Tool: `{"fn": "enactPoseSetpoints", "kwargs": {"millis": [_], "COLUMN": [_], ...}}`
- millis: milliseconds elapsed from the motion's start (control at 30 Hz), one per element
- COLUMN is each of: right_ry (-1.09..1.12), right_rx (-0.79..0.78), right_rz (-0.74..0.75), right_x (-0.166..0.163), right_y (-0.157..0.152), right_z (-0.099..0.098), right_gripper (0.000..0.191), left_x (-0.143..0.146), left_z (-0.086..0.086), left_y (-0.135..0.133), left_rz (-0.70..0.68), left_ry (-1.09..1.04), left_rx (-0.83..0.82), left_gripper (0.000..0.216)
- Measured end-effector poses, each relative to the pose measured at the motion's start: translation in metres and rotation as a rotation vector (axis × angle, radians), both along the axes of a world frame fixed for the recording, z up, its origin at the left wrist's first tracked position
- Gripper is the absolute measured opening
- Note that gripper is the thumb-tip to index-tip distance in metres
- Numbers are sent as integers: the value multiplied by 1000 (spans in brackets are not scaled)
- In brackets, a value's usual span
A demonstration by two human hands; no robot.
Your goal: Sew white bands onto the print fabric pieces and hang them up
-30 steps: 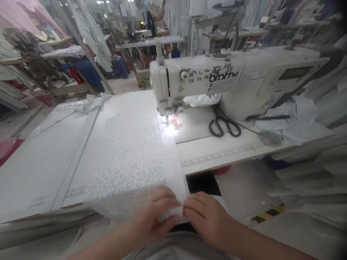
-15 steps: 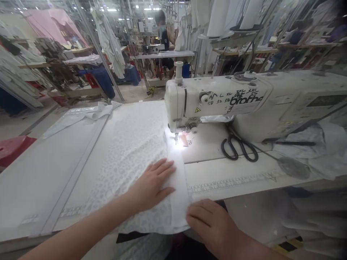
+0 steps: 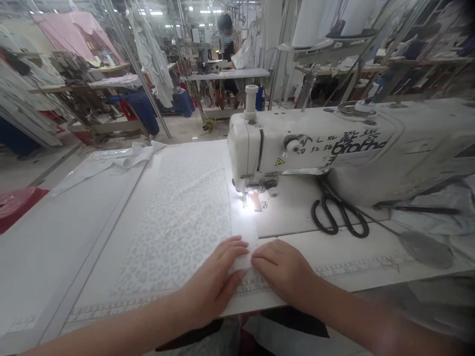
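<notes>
A white patterned fabric [image 3: 178, 217] lies flat on the sewing table [image 3: 55, 237], its right edge running up to the lit needle [image 3: 245, 199] of a white sewing machine [image 3: 315, 143]. My left hand [image 3: 218, 277] rests on the fabric's near right corner, fingers stretched flat and together. My right hand [image 3: 282, 272] lies just beside it at the fabric's edge, fingers curled down onto the cloth and table. The two hands almost touch.
Black scissors [image 3: 339, 215] lie right of the needle on the machine bed. A printed ruler strip [image 3: 334, 271] runs along the table's near edge. Loose white cloth [image 3: 126, 153] sits at the far left. Another person works at a distant table [image 3: 226, 74].
The fabric has been pushed forward toward the needle. Both hands moved up the table with it; my right hand came from below the table edge to beside my left hand.
</notes>
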State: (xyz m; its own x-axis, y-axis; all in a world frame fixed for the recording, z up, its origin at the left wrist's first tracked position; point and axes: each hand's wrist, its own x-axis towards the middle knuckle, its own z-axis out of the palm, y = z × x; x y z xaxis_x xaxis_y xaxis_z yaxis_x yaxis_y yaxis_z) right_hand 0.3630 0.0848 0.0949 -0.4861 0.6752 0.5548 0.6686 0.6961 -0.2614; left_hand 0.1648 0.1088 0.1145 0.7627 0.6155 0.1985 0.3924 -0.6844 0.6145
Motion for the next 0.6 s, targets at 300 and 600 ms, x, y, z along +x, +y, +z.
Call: {"fn": "enactPoseSetpoints", "kwargs": {"millis": [300,600], "right_ry": [-49,-84], "right_rx": [64,-87], "right_rz": [-6,-40], "right_x": [7,20], "right_y": [43,69], "right_z": [-4,-2], "right_gripper": [20,17], "left_x": [-1,4], "left_z": [4,0], "left_y": [54,97], "left_rz": [-130,-147], "left_ry": [228,221], "left_rx": [92,191], "left_gripper": [36,39]}}
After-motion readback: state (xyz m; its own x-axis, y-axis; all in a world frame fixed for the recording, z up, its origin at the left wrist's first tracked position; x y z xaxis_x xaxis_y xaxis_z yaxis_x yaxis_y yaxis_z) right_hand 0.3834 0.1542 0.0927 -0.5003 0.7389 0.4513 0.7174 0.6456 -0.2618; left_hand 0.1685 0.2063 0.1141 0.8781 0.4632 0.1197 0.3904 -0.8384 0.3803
